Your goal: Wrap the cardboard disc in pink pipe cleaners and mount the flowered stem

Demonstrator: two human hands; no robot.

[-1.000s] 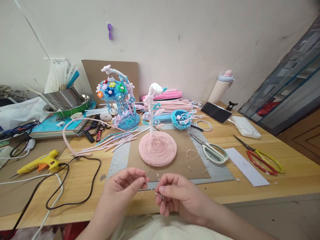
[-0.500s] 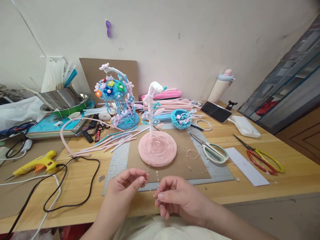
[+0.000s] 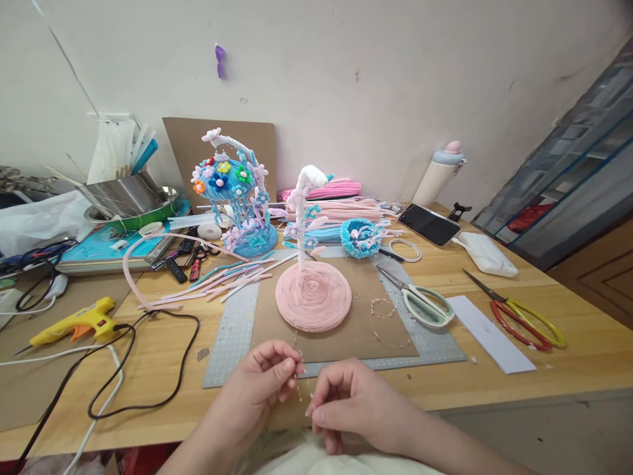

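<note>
My left hand [image 3: 270,379] is closed in a pinch on a thin beaded string [image 3: 299,389], which dangles below its fingertips. Just to the right, my right hand [image 3: 353,402] has thumb and fingers pressed together; what lies between them is too small to make out. Both hands are above the table's front edge. Beyond them a round pink coiled base [image 3: 314,297] carries an upright white stem [image 3: 301,231] with small pink and blue flowers. It rests on brown cardboard [image 3: 341,346] over a grey cutting mat [image 3: 435,349]. Another beaded string [image 3: 383,307] lies on the cardboard.
A blue flowered jellyfish-like piece [image 3: 227,181] stands behind left. Green-handled scissors [image 3: 425,303], red-yellow scissors [image 3: 524,320], a white card [image 3: 489,333] and a phone [image 3: 429,223] lie right. A yellow glue gun [image 3: 79,321] and black cable [image 3: 192,356] lie left.
The beaded string now hangs from my left fingertips rather than between the hands. My right hand has dropped slightly. The whole view has shifted a little.
</note>
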